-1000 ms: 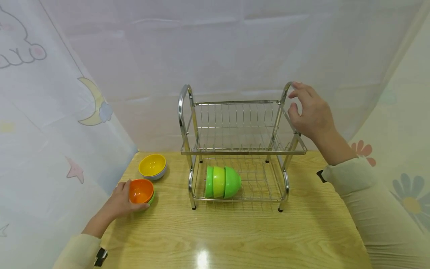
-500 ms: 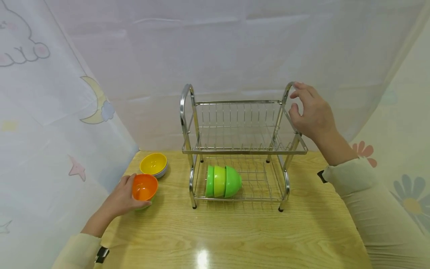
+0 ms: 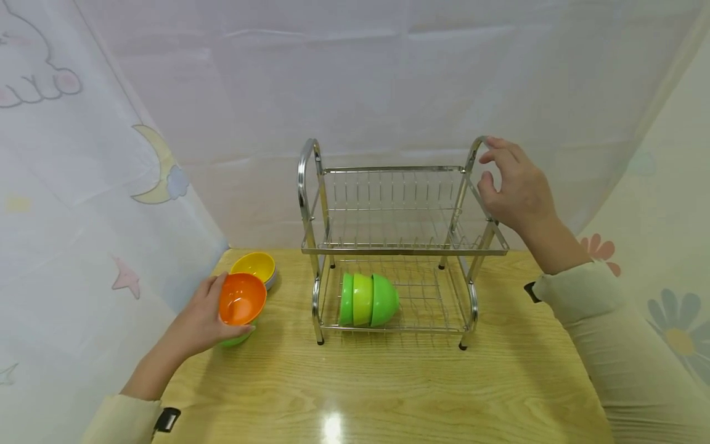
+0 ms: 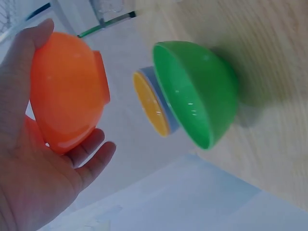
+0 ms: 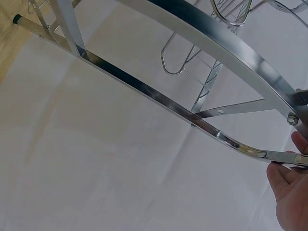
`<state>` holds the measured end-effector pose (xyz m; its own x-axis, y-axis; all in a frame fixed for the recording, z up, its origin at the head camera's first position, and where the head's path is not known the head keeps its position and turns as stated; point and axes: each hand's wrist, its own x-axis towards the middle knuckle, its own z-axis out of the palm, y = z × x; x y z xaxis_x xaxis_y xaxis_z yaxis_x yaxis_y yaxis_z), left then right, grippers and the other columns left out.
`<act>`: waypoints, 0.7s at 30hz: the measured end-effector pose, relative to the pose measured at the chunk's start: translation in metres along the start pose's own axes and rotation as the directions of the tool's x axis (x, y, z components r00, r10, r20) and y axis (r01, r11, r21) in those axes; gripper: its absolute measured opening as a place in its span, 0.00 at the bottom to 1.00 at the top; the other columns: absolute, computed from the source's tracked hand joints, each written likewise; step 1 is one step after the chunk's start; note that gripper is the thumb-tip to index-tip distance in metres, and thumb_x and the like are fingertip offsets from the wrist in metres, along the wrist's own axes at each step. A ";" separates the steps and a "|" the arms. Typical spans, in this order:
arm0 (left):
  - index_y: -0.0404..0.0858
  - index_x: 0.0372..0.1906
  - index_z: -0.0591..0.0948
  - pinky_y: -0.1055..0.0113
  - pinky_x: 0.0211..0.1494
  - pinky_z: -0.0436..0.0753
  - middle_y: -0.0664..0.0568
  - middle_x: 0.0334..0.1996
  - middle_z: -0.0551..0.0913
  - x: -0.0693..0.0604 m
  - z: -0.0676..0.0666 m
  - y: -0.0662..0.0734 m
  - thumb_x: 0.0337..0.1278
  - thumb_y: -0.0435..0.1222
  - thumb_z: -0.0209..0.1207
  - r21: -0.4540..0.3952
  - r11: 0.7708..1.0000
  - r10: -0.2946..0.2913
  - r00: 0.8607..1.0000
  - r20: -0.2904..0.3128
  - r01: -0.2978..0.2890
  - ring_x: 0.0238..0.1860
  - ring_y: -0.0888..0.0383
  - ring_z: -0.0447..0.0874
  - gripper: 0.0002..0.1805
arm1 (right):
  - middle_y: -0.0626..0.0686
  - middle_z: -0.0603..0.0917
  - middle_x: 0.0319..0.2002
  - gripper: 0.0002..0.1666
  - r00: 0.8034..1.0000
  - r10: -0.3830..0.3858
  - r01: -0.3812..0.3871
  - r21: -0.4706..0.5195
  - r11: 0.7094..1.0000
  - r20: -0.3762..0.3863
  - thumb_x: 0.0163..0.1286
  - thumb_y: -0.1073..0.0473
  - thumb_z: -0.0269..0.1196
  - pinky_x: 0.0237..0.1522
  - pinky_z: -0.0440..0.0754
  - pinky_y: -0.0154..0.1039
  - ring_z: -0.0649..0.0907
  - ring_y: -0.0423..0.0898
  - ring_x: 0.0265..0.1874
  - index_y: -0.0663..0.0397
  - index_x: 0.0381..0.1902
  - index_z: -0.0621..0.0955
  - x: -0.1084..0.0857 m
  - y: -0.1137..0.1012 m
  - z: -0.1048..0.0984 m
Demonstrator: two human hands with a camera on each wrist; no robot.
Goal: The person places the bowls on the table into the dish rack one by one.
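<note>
My left hand grips an orange bowl by its sides, thumb toward me. Below it a green bowl stands upright on the table, apart from the orange one in the left wrist view. Just behind, a yellow bowl sits nested in a pale blue-grey bowl. My right hand holds the top right rail of a two-tier metal dish rack; the right wrist view shows fingers on both sides of the rail. Three green and yellow-green bowls stand on edge in the lower tier, at its left.
The wooden table extends in front of the rack. A pale cloth backdrop hangs close behind the rack, with printed cloth on both sides. The upper tier has upright wire dividers.
My left hand has lifted the orange bowl out of the green one, up and slightly right, so it now partly covers the yellow bowl. My right hand has stayed at the rack.
</note>
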<state>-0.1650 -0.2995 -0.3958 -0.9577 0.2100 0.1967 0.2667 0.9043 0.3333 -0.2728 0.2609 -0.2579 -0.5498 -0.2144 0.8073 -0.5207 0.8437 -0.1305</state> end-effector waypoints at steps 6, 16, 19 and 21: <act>0.27 0.77 0.55 0.35 0.54 0.80 0.33 0.67 0.63 -0.002 -0.013 0.023 0.38 0.59 0.78 -0.028 0.999 0.048 0.998 0.041 -0.046 0.58 0.33 0.75 0.68 | 0.61 0.76 0.67 0.15 1.000 0.003 -0.003 0.001 1.000 -0.004 0.69 0.64 0.52 0.20 0.63 0.43 0.76 0.58 0.23 0.68 0.48 0.79 0.000 0.000 0.000; 0.31 0.78 0.55 0.45 0.50 0.86 0.37 0.68 0.64 -0.002 -0.021 0.052 0.37 0.56 0.80 -0.033 0.991 0.130 0.989 0.064 -0.128 0.55 0.37 0.79 0.67 | 0.60 0.77 0.67 0.15 1.000 -0.015 0.015 0.000 1.000 -0.022 0.69 0.64 0.52 0.20 0.63 0.42 0.75 0.56 0.21 0.68 0.47 0.79 -0.001 0.001 0.000; 0.33 0.79 0.54 0.47 0.50 0.86 0.38 0.69 0.63 -0.002 -0.021 0.057 0.36 0.57 0.80 -0.038 0.990 0.142 0.988 0.064 -0.139 0.56 0.38 0.78 0.68 | 0.60 0.76 0.67 0.15 1.000 -0.017 0.017 0.003 1.000 -0.023 0.69 0.64 0.53 0.20 0.63 0.43 0.76 0.58 0.22 0.68 0.48 0.79 -0.001 0.000 0.000; 0.33 0.79 0.54 0.47 0.50 0.86 0.38 0.70 0.63 -0.002 -0.021 0.061 0.35 0.57 0.80 -0.046 0.988 0.153 0.986 0.062 -0.150 0.57 0.37 0.78 0.68 | 0.60 0.76 0.67 0.15 0.999 -0.020 0.020 0.005 1.000 -0.026 0.69 0.64 0.53 0.21 0.64 0.43 0.77 0.58 0.22 0.67 0.48 0.79 -0.001 0.000 0.000</act>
<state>-0.1450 -0.2529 -0.3566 -0.9104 0.3686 0.1880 0.4125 0.8442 0.3423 -0.2724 0.2613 -0.2588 -0.5220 -0.2183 0.8245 -0.5348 0.8369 -0.1170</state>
